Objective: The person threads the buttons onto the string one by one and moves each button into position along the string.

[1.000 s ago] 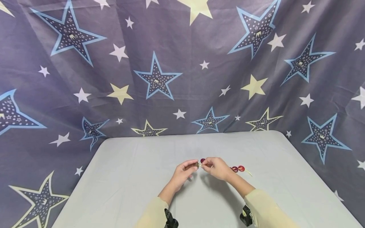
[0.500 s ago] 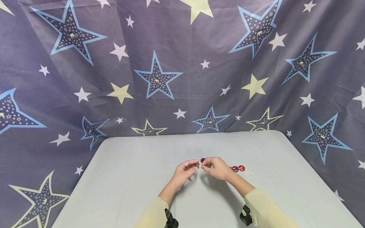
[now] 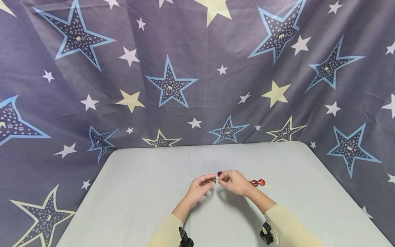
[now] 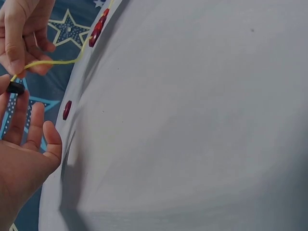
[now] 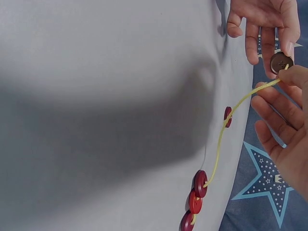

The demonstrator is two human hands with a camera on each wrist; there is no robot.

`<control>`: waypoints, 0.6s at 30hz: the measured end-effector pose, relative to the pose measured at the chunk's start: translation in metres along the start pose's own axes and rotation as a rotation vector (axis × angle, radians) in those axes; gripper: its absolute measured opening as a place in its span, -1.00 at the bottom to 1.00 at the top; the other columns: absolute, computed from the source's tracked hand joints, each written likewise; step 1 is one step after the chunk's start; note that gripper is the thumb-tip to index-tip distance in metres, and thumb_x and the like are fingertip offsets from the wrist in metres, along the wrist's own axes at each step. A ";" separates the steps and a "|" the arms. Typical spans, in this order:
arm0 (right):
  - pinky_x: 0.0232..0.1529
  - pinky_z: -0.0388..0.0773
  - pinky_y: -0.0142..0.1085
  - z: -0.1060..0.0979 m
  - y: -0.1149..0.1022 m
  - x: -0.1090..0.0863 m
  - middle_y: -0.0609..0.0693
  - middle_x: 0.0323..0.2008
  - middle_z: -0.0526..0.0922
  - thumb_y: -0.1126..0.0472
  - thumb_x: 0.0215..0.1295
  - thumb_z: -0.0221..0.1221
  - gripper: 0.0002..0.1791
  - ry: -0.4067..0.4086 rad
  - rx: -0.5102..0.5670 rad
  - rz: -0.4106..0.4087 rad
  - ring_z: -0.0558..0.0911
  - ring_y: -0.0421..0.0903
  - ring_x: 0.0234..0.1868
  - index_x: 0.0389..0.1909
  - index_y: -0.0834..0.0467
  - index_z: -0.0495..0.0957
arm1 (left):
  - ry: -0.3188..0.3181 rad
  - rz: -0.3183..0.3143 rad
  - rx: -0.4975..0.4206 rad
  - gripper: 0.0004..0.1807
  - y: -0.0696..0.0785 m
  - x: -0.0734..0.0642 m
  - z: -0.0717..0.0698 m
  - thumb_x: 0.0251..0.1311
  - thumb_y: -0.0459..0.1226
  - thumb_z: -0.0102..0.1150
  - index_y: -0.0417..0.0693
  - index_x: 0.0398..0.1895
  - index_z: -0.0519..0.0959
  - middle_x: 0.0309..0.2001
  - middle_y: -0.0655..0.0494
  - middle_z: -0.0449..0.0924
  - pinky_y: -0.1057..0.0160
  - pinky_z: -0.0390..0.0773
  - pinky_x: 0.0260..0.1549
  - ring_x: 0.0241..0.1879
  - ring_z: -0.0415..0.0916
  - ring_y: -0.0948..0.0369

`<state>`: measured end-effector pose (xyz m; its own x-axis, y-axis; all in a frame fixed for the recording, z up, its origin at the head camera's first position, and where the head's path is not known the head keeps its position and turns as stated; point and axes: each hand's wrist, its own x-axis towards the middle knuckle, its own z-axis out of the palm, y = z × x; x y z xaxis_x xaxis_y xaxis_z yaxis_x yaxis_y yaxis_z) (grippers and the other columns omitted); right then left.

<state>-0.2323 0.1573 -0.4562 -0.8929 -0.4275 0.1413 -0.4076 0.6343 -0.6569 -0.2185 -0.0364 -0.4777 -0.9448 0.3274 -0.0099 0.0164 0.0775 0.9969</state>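
My left hand (image 3: 197,189) pinches a dark brown round button (image 5: 280,62) between thumb and fingertips. Facing it, my right hand (image 3: 236,183) pinches a yellow cord (image 5: 220,144) close to its end. The cord meets the button at its holes; whether it passes through is hidden. From the right hand the cord runs down to several red and dark red buttons (image 5: 200,184) strung on it, which lie on the table. The left wrist view shows the brown button edge-on as a dark disc (image 4: 16,87), with the cord touching it.
A separate dark red button (image 5: 228,117) lies on the pale table (image 3: 139,192), just beyond the hands. The cord's other end (image 3: 269,187) trails to the right of the strung buttons. A star-patterned cloth (image 3: 197,68) hangs behind the table.
Both hands stay almost in place. In the head view the brown button has turned slightly and shows less of its face than a second ago.
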 end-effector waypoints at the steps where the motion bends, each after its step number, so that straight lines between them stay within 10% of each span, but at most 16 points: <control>1: -0.31 0.45 -0.42 0.000 0.000 0.000 -0.18 -0.47 0.63 0.21 0.21 0.16 -0.92 -0.002 0.001 -0.001 0.53 -0.32 -0.40 -0.41 0.08 0.61 | 0.000 0.002 -0.001 -0.61 0.001 0.000 0.000 0.19 -0.30 0.15 -0.17 0.10 0.51 -0.01 -0.11 0.58 0.33 0.45 -0.45 -0.28 0.44 0.31; 18: -0.38 0.43 -0.45 -0.001 0.000 0.000 -0.19 -0.50 0.61 0.20 0.22 0.16 -0.90 -0.024 -0.009 -0.013 0.48 -0.33 -0.46 -0.40 0.12 0.61 | -0.013 0.018 0.012 -0.61 0.002 -0.003 0.002 0.18 -0.34 0.13 -0.19 0.10 0.50 0.00 -0.15 0.56 0.34 0.43 -0.48 -0.30 0.43 0.30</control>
<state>-0.2320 0.1581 -0.4549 -0.8828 -0.4510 0.1315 -0.4206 0.6343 -0.6486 -0.2150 -0.0355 -0.4759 -0.9401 0.3408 0.0072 0.0374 0.0822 0.9959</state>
